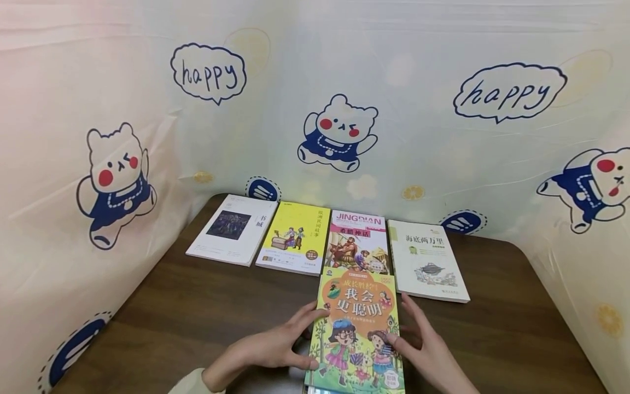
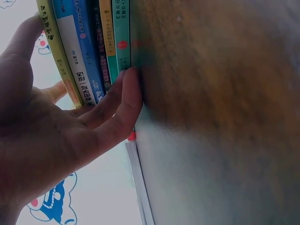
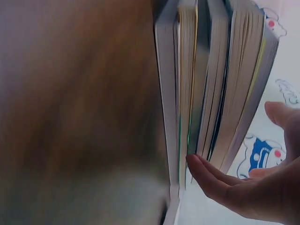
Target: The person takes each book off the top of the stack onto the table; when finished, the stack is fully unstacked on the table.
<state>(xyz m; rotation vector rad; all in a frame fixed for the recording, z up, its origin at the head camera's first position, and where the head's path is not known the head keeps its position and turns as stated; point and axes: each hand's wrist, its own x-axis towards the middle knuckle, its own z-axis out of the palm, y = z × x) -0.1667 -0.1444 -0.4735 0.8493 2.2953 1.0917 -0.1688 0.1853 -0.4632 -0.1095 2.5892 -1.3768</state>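
Observation:
A stack of books stands on the table between both hands. On top lies a green picture book (image 1: 356,334) with an orange title patch and cartoon children. My left hand (image 1: 275,342) rests along the spine side, its thumb near the cover's edge. In the left wrist view the fingers touch the lower book spines (image 2: 123,33), and the thumb reaches towards the top book's yellow spine (image 2: 58,51). My right hand (image 1: 430,350) is at the opposite side. There, in the right wrist view, a fingertip touches the page edges (image 3: 213,93), while the thumb stands apart.
Behind the stack, four-wide aside, a row of books runs along the back: a white one (image 1: 233,230), a yellow one (image 1: 295,235), a pink-topped one (image 1: 358,241) and a cream one (image 1: 427,260). A printed curtain (image 1: 275,137) surrounds the brown table (image 1: 197,312).

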